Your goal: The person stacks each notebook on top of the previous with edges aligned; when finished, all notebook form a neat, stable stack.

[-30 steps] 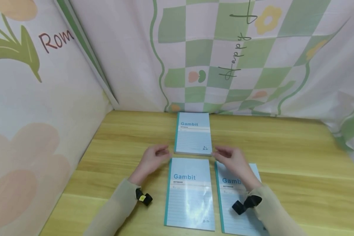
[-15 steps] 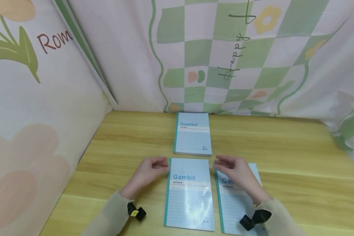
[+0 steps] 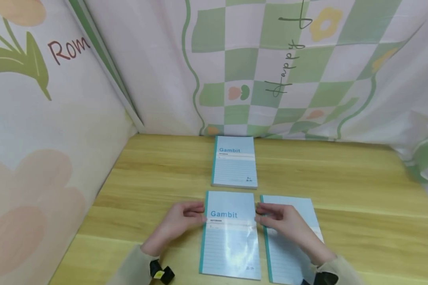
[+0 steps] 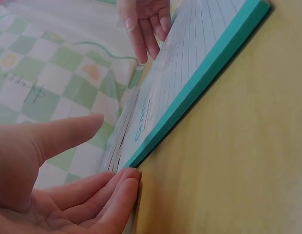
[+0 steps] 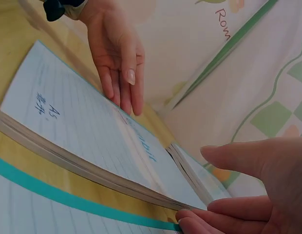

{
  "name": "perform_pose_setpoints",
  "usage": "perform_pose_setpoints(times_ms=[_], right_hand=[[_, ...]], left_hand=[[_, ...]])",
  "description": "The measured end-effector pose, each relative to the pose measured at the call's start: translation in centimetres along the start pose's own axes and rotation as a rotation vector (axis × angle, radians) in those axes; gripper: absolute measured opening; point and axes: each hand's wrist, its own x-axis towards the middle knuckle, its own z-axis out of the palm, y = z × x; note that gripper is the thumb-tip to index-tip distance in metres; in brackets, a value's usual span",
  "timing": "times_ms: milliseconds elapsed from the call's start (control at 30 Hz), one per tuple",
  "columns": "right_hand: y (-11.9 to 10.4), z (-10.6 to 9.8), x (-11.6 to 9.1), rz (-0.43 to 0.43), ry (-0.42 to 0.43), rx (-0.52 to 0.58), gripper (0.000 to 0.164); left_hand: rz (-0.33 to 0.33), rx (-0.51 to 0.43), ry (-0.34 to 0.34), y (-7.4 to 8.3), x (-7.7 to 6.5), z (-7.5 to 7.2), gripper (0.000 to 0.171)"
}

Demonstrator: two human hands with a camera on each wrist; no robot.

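Note:
A light-blue Gambit notebook with a teal spine lies flat in the front middle of the table. At its left edge is my left hand, fingertips right by the spine. My right hand stands at the opposite edge, over part of a second notebook to the right. Both hands have their fingers extended and thumbs raised apart in the wrist views, with nothing gripped. Behind the middle notebook lies a thicker-looking one, its cover facing up, against the curtain side.
The wooden table ends at a hanging curtain with green checks at the back. A floral-printed sheet borders the left side. Black straps sit at the wrists.
Both hands have moved back toward the person, from beside the rear notebook's near end to the sides of the front middle notebook. The notebooks lie where they were.

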Motion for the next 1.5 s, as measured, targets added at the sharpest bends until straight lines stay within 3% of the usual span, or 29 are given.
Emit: perform_pose_setpoints(times_ms=[367,633,900,1033,1200,1333,1500], right_hand=[[0.0,0.7,-0.6,0.015,0.011,0.018,0.063],[0.1,1.2,-0.7,0.028,0.063,0.074,0.061],[0.0,1.5,-0.8,0.040,0.091,0.089,0.060],[0.0,1.6,-0.8,0.046,0.096,0.099,0.060],[0.3,1.6,-0.8,0.049,0.097,0.111,0.062],[0.4,1.6,-0.7,0.044,0.097,0.115,0.062],[0.5,1.7,-0.6,0.054,0.102,0.125,0.061]], left_hand=[[-0.011,-0.091,0.017,-0.2,-0.5,0.5,0.063],[-0.104,-0.216,0.004,-0.6,0.0,0.3,0.063],[-0.101,-0.178,0.063,-0.8,0.9,0.9,0.044],[-0.109,-0.169,0.079,-0.7,1.3,1.2,0.045],[-0.090,-0.161,0.059,-0.9,1.6,1.5,0.043],[-0.096,-0.142,0.003,-1.0,1.6,1.9,0.046],[-0.077,-0.194,-0.041,-0.9,1.3,2.4,0.047]])
